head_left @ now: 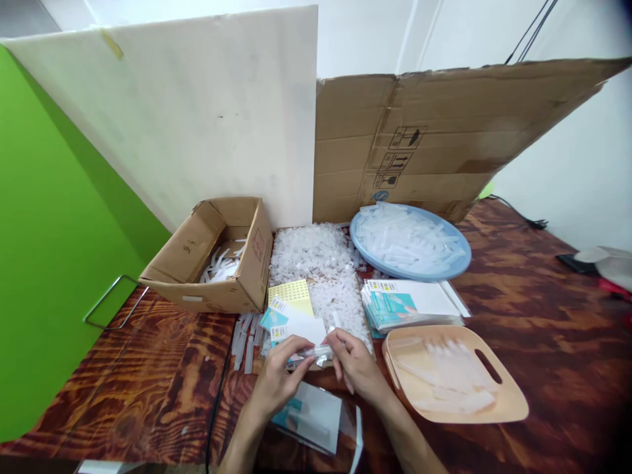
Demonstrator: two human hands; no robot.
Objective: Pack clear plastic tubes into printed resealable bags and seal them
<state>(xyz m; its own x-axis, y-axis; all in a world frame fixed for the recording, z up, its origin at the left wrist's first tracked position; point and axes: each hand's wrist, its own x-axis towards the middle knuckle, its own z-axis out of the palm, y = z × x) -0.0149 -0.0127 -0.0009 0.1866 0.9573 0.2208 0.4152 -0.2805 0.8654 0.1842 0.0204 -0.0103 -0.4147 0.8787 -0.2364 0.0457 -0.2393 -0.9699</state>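
- From my distant seat I had both bare hands in view, low over the dark reddish-brown wooden bench (557, 329).
- The left hand (284, 372) was the steadier grip, thumb and fingers pinching one end of a small, clear, shiny plastic piece (322, 352).
- The right hand (358, 362) met it from the other side, thumb and forefinger pinching the far end; its lower fingers curled away beneath.
- That clear piece was right between the two sets of fingertips, above the near edge of the broad bed of small translucent plastic bits (316, 257). Glare and fingers hid its exact shape from me.
- I judged it very light, slick and thin-walled, more likely to slip or crease than to snap. Both ends looked the best places to take hold, with soft pressure and nothing squeezed at the middle.
- Just below the hands lay a flat teal-and-white packet (316, 415), partly under the left wrist.
- Right of the bed, I had the stack of teal-and-white packets (395, 306) and the tan round-cornered tray with a handle slot (508, 401).
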